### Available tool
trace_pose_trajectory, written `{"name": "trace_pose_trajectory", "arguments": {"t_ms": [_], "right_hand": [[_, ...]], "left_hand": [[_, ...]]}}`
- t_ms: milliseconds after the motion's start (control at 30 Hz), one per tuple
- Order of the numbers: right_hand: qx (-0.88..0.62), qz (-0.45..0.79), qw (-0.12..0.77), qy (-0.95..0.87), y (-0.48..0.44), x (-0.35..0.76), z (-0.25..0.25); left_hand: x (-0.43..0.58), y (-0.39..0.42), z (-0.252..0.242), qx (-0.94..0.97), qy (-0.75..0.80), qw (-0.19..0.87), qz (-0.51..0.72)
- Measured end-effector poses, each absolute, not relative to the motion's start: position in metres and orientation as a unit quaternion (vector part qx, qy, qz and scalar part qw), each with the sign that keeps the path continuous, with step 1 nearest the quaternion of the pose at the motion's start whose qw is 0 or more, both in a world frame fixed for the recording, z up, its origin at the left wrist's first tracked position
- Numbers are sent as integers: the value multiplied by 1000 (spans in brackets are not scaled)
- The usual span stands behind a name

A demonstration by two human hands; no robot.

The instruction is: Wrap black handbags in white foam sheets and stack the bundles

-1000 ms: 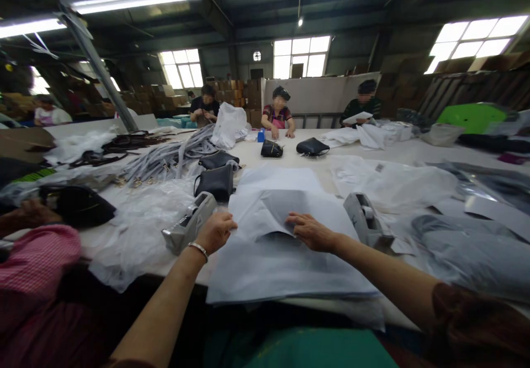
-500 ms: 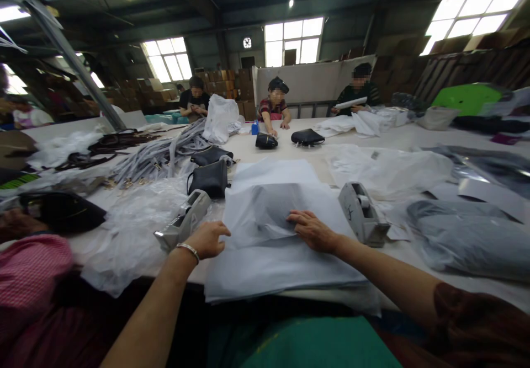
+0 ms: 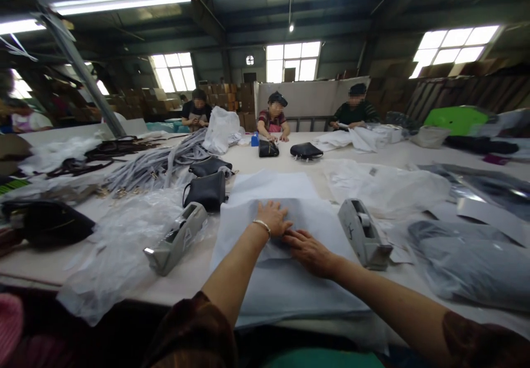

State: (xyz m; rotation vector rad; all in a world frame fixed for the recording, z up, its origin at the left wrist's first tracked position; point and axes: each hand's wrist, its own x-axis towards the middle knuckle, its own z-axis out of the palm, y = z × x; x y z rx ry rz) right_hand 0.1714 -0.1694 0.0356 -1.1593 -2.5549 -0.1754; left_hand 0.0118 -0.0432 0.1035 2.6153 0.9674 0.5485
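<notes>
- Windows (image 3: 293, 62) light the back wall, and a co-worker (image 3: 278, 118) is across the pale table (image 3: 265, 165) from you.
- Your white paper sheets (image 3: 269, 293) lie flat before you; a dark shape (image 3: 304, 211) shows through the top one, beneath and around your hands.
- Your left hand (image 3: 273, 219) rests palm down over that shape, fingers spread.
- Your right hand (image 3: 310, 252) lies just beside it, fingers mostly pressed together; whether they pinch a fold or touch the left ones, you can't tell from this angle.
- The top sheet looks thin, so dragging your hands apart under pressure could crease or tear it.
- The stack might slide too, as you have no visible weight on its corners.
- Mind the near edge: your lower sheets seem to reach it, where a sleeve could catch them.
- Sideways you're tight: the right tape dispenser (image 3: 364, 238) stands close to your forearm, and the left tape dispenser (image 3: 176, 239) has loose plastic film (image 3: 124, 257) beside it.
- Forward you have more room, with bare tabletop before the small black bag (image 3: 306, 151); the black handbag (image 3: 207, 191) crowds your far-left corner.
</notes>
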Motion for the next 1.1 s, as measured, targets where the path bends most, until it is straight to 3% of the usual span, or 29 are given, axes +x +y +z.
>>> {"name": "trace_pose_trajectory", "arguments": {"t_ms": [133,300,433,533,633,867,1000,1100], "right_hand": [[-390,-40,194,-899,-170,173,51],[-470,-25,276,-838,-129,172,76],[-594,-17,266,-759,-89,181,38],[-607,8,271,-747,-81,196,-4],[-607,9,268,-748,-84,211,-15],[-609,-95,270,-740,-22,216,63],[-528,-60,303,-791,73,177,92],[-490,-14,254,-834,148,126,100]], "left_hand": [[-1,-48,64,904,363,102,200],[-8,-51,60,907,367,85,187],[-11,-58,69,904,371,87,192],[-20,-67,71,910,364,91,175],[-31,-72,70,905,375,110,169],[-41,-65,60,899,371,158,171],[-44,-58,52,902,356,165,180],[-43,-51,38,907,343,152,189]]}}
